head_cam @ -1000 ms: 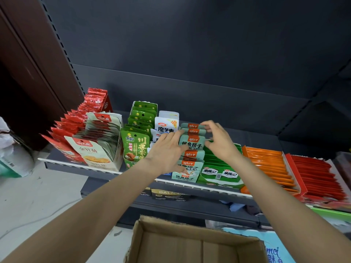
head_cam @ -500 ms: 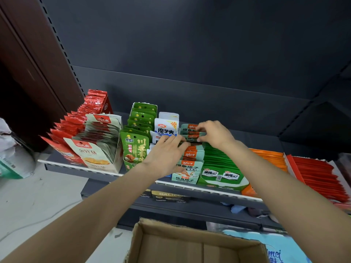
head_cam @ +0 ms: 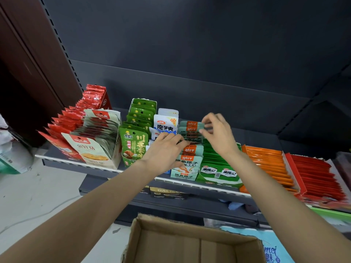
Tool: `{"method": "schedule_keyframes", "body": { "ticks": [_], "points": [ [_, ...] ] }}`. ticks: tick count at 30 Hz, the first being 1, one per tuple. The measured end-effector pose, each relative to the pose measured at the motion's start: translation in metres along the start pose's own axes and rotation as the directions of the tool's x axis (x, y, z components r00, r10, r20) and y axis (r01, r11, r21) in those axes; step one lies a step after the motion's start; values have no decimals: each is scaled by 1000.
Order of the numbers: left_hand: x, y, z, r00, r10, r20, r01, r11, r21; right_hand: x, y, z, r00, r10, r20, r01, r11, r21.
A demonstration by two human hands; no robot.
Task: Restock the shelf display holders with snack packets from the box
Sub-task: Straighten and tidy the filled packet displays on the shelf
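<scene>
**Tidying the teal row**

Both hands are working the teal packets (head_cam: 190, 147) in their display holder (head_cam: 183, 175), mid-shelf. The left hand (head_cam: 165, 150) is lying flat against the row's nine o'clock side, fingers straight, probably bracing it so nothing tips. The right hand (head_cam: 216, 132), at three o'clock, is pinching the rearmost packet's top edge, seemingly seating it upright. The hands are close together but apart. The cardboard box (head_cam: 190, 242) is sitting at six o'clock below, showing only bare bottom.

The cardboard box (head_cam: 191, 242) is cut off below, and the right hand (head_cam: 218, 135) is motion-blurred.
</scene>
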State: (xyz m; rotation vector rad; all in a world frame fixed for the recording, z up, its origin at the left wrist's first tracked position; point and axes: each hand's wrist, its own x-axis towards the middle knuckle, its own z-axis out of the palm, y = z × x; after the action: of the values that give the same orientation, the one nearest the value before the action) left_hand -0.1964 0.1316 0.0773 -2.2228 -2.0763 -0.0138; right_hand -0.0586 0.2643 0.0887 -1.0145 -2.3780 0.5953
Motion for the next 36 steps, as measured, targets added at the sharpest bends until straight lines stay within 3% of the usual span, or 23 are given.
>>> {"method": "schedule_keyframes", "body": {
  "ticks": [4,6,8,10,12,14,16,18,23,27,36],
  "points": [
    [1,2,-1,1000,3,5,-3,1000,6,0,5,2,981,-25,191,76,962,-263],
    [2,2,0,1000,5,8,-5,1000,19,10,1,4,991,-41,128,87,922,-378],
    [3,1,0,1000,6,18,-6,1000,25,23,-2,7,1000,13,21,-3,914,-407],
    [4,2,-2,999,5,38,-6,1000,21,30,-4,11,992,118,34,-103,950,-296],
    [6,3,-7,997,-28,66,31,999,-43,24,-1,14,981,168,99,-161,984,-72],
    [12,4,-16,992,-94,87,108,978,-181,3,5,13,975,200,99,-211,970,118],
    [22,0,-22,988,-123,94,144,953,-265,-19,13,8,962,235,142,-259,946,194],
    [35,-5,-25,985,-135,108,157,958,-238,-36,20,7,943,268,197,-309,924,224],
    [61,-5,-28,973,-154,174,154,988,17,-56,12,10,941,303,152,-339,852,399],
    [73,0,-34,979,-132,156,104,980,172,-56,1,10,929,248,275,-346,847,404],
    [87,-4,-39,974,-211,82,199,971,131,-60,2,-3,895,127,426,-258,929,265]
  ]
}}
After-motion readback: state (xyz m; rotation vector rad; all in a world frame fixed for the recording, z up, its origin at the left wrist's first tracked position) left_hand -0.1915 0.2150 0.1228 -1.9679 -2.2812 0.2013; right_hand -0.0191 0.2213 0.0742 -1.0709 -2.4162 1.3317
